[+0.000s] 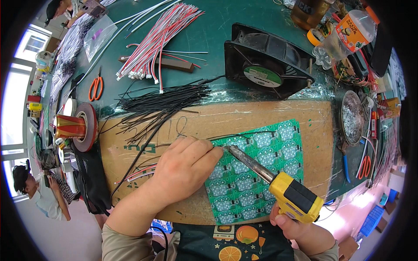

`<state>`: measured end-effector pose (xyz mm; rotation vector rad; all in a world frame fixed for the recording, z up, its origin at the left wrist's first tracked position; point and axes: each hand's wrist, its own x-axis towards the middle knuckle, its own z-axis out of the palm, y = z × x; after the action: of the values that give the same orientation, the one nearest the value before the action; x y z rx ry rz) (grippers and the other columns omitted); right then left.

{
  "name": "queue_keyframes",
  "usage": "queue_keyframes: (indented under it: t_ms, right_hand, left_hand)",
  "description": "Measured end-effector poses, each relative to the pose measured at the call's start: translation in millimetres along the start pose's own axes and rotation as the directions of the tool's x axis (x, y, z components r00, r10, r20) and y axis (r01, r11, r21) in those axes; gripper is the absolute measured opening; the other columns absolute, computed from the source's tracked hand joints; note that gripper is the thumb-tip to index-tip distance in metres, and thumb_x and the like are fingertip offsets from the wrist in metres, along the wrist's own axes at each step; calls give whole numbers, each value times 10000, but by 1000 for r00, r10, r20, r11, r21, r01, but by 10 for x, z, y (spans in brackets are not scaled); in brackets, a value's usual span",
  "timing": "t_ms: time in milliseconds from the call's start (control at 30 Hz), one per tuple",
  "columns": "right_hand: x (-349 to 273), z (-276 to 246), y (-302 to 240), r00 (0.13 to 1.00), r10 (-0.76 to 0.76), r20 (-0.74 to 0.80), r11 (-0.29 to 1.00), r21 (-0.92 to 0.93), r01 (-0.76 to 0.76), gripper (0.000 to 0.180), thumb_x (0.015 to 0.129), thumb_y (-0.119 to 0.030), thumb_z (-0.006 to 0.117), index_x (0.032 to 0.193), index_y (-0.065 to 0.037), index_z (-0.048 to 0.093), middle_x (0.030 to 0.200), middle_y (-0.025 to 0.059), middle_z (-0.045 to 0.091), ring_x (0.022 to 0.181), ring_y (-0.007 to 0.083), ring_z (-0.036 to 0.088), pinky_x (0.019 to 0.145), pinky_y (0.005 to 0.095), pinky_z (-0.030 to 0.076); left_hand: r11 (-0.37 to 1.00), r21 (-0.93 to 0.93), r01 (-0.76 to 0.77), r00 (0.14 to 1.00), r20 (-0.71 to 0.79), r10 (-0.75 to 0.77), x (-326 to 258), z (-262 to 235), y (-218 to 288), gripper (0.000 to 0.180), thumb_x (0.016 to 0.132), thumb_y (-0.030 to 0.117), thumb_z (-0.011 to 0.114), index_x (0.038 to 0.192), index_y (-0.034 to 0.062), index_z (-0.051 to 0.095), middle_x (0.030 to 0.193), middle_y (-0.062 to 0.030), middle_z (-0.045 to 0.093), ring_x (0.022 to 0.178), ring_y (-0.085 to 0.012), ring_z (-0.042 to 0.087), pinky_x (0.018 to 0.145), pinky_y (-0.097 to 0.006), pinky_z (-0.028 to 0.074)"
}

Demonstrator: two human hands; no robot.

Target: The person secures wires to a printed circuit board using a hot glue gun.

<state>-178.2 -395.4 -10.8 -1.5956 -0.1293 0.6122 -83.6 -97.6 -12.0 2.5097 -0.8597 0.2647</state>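
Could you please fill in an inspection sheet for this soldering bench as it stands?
Surface: brown board on a green mat.
Job's things: green circuit panel; yellow soldering iron, tip on the panel.
Clutter: black fan, orange scissors, tape reel, metal dish.
Grippers: left hand pinching at the tip; right hand gripping the iron.
Cables: black wires; red-white leads.
Surroundings: seated person, left.
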Motion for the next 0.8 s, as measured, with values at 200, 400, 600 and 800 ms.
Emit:
queue_keyframes:
  t_ms: [200,400,600,800]
  right_hand:
    - [-50,-26,27,1000,20,-15,995,103,-18,566,837,-222,690,1265,43,433,696,82,547,567,167,527,513,294,462]
    - [-60,-7,39,999,22,-43,989,146,-16,589,817,-219,719,1258,53,441,794,102,567,565,168,529,506,298,461]
    - [-80,0,59,998,10,-62,989,146,0,577,815,-209,719,1252,56,450,886,111,568,581,167,539,510,299,465]
    - [-63,-1,34,999,43,-34,989,141,-38,549,822,-207,700,1234,60,454,780,102,562,580,160,533,518,298,469]
  left_hand:
    - [1000,-3,8,1000,-3,-8,24,-13,9,344,621,-7,680,957,59,665,880,-51,591,744,-222,573,661,-327,488]
    - [1000,6,7,1000,-8,-7,14,-7,14,340,621,-8,680,954,59,667,876,-50,590,742,-221,573,657,-325,487]
    - [1000,20,-9,1000,-16,9,21,-1,15,311,644,31,654,954,49,660,873,-56,576,744,-213,572,662,-322,477]
    - [1000,30,-7,999,-37,8,23,9,21,335,616,-9,678,944,57,670,860,-46,584,718,-211,574,634,-319,485]
